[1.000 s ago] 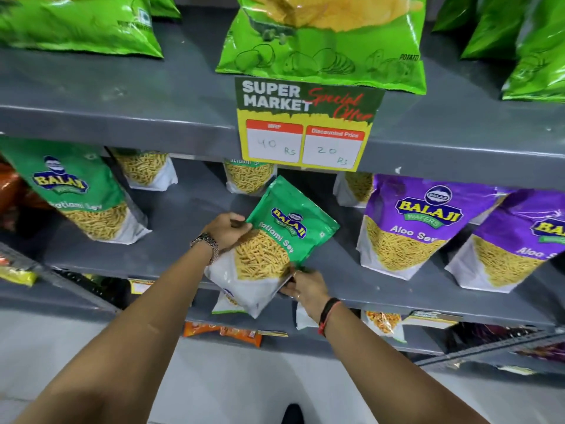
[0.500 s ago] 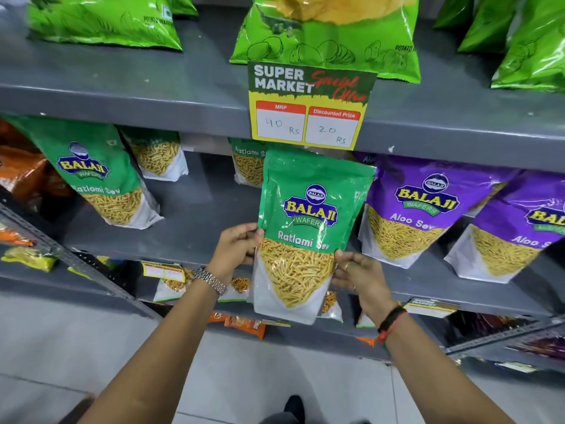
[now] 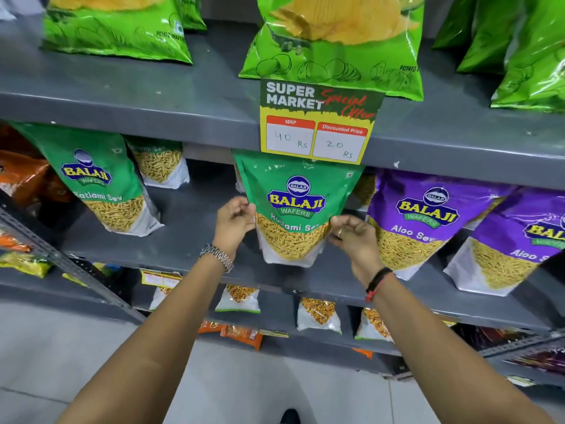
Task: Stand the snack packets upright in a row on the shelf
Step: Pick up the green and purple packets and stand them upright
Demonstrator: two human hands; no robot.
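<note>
A green Ratlami Sev packet (image 3: 295, 191) stands upright on the grey middle shelf (image 3: 195, 237), its top hidden behind the price tag. My left hand (image 3: 234, 223) pinches its left edge and my right hand (image 3: 351, 237) pinches its right edge at mid height. Another green Ratlami Sev packet (image 3: 97, 179) stands at the left. Two purple Aloo Sev packets, one beside my right hand (image 3: 428, 221) and one at the frame's right edge (image 3: 516, 243), stand to the right, both leaning a little.
A yellow price tag (image 3: 318, 123) hangs from the upper shelf's front edge. Green chip bags (image 3: 333, 47) lie on that upper shelf. More sev packets (image 3: 162, 163) stand further back. Small packets (image 3: 318, 313) fill the lower shelf. A metal rack (image 3: 61, 261) slants at the left.
The green packet went from tilted in my hands to upright and moved back onto the shelf under the price tag. Both hands shifted up along its side edges.
</note>
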